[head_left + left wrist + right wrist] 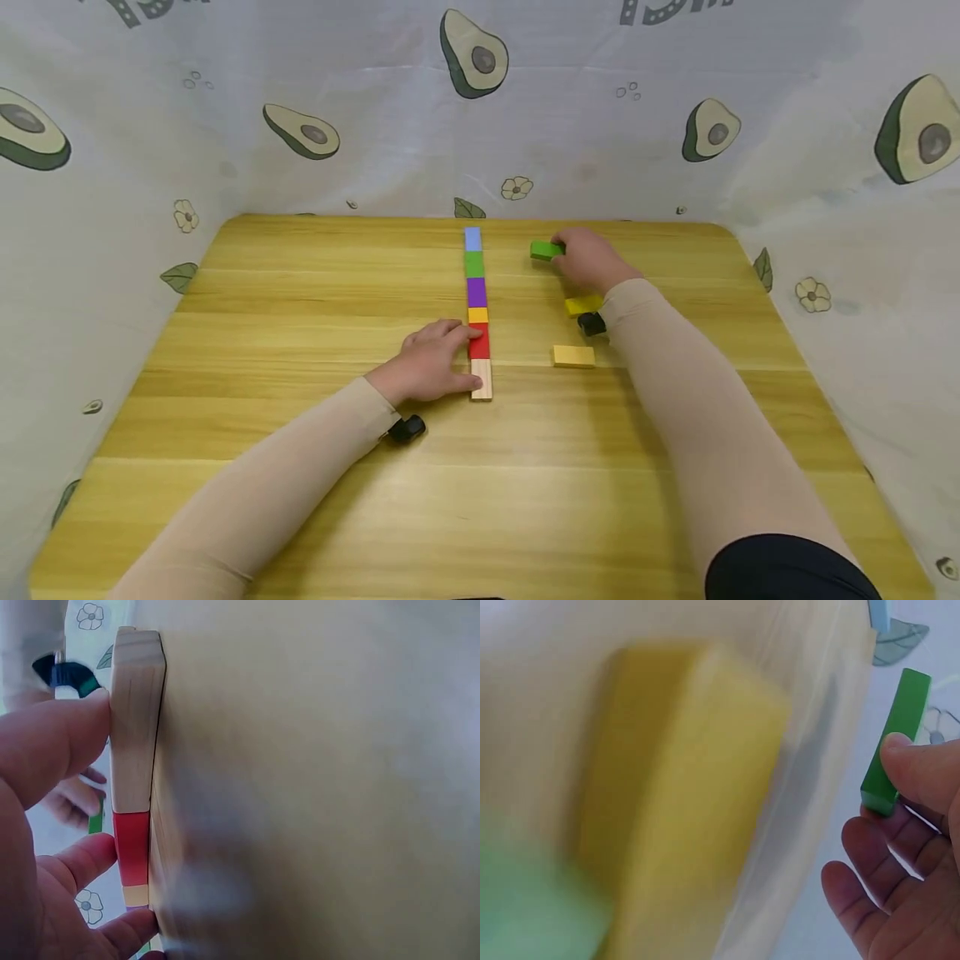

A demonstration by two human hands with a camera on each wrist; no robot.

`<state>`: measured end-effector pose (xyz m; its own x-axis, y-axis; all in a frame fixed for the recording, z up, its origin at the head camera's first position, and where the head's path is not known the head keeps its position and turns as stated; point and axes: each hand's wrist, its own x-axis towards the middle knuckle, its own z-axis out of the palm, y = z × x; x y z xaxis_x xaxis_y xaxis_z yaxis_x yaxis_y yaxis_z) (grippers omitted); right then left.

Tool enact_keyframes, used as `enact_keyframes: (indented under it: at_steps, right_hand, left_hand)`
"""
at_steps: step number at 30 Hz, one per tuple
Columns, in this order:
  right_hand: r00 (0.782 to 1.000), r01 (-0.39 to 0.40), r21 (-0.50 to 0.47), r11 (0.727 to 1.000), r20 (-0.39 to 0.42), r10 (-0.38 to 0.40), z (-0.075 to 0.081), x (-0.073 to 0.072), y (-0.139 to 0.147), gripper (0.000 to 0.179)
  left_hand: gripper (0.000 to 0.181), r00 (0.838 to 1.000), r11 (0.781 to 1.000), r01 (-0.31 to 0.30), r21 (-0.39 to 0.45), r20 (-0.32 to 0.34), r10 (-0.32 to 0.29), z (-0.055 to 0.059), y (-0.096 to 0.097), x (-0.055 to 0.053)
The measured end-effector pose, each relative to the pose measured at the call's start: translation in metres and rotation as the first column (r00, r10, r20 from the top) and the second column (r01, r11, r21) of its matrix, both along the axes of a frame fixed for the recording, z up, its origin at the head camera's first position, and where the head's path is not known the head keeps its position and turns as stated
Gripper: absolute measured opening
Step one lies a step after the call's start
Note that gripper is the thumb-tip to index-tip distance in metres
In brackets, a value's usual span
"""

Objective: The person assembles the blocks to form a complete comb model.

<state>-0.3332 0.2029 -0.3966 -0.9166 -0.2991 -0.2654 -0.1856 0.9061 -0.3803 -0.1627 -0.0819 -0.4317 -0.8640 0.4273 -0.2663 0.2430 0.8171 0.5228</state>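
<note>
Down the bench (450,517), a line of blocks (477,293); the left grip (429,364), uncurled, touches its near end, where a nudge could skew it! Far, to its right, the right grip (591,260) pinches a green block (542,250); slackening might drop it.

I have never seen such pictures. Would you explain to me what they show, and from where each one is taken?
No robot works here: these are a person's left hand and right hand. The wide picture is taken from the head, looking down; the other two from the left and right wrists. On the table lies a row of blocks. The left hand touches its red block and wood block. The right hand holds a green block. Nearby lie a yellow block and a paler one.
</note>
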Motion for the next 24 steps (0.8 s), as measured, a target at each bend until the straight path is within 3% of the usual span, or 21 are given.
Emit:
enact_keyframes:
  at_steps: [9,18,24]
  right_hand:
    - [0.999,-0.029,0.022,0.999,-0.017,0.029,-0.013,-0.033,-0.041,0.046]
    - [1.000,0.020,0.012,1.000,0.005,-0.020,-0.020,-0.045,-0.060,0.044]
    - [1.000,0.007,0.008,1.000,-0.010,-0.007,-0.023,-0.052,-0.069,0.044]
  left_hand:
    - [0.080,1.000,1.000,-0.011,-0.006,0.024,0.012,0.000,0.001,0.001]
    - [0.078,1.000,1.000,0.000,0.009,0.013,0.000,0.001,0.000,0.000]
    - [0.078,1.000,1.000,-0.012,-0.004,0.020,0.012,0.002,-0.001,0.000]
